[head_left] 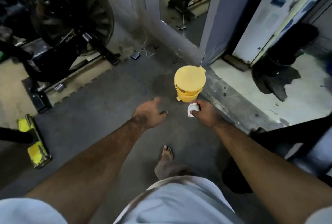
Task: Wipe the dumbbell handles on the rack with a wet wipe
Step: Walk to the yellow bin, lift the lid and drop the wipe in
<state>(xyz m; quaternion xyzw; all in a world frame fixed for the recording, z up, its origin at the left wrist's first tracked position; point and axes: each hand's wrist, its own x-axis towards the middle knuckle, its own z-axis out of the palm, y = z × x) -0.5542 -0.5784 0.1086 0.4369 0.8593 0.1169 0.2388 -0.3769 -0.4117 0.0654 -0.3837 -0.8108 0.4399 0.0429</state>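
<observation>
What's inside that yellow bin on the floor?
Cannot tell: the yellow bin has its lid closed, hiding the contents. The right hand holds a crumpled white wipe near it.

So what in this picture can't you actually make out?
- Dumbbell rack and handles: nowhere in the head view, so nothing shows what has been wiped.
- White wipe: bunched in the right hand, whose fingers cover most of it; wetness can't be judged.
- Yellow bin: lid closed, contents hidden; its front label is too small to read.
- Left hand: seen from the back, palm hidden.
- Right edge: blurred, dark shapes unidentifiable.
</observation>
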